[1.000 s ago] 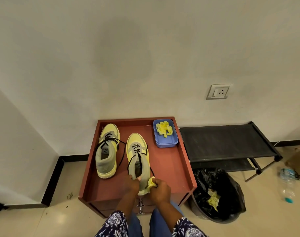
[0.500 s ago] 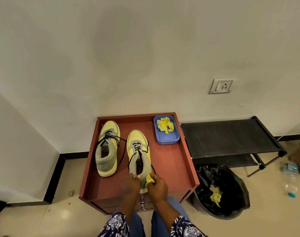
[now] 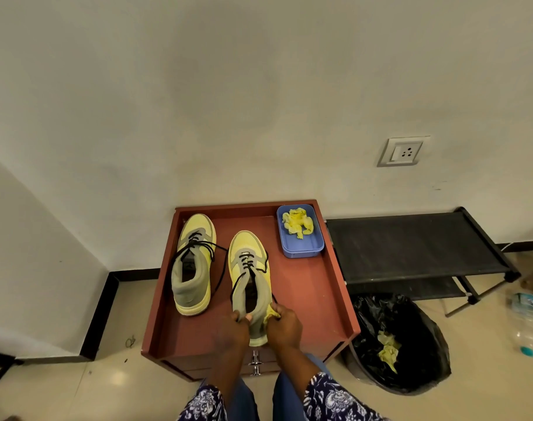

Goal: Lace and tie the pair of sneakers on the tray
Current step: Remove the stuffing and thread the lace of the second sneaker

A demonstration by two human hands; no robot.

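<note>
Two yellow and grey sneakers with loose black laces lie on the red-brown tray (image 3: 323,302). The left sneaker (image 3: 193,265) stands alone near the tray's far left corner. The right sneaker (image 3: 249,278) lies in the middle, toe pointing to the wall. My left hand (image 3: 233,331) grips the heel collar of the right sneaker on its left side. My right hand (image 3: 282,326) holds the collar's right side and pinches a crumpled yellow paper wad (image 3: 273,312) against it.
A blue container (image 3: 301,249) with crumpled yellow paper sits at the tray's far right corner. Right of the tray stand a black low rack (image 3: 411,247) and a black-lined bin (image 3: 405,347) with yellow paper inside. A plastic bottle (image 3: 526,317) lies on the floor, far right.
The view has shifted a little; both hands stay at the right sneaker's heel, and the yellow wad now sits tighter against the collar under my right hand.
</note>
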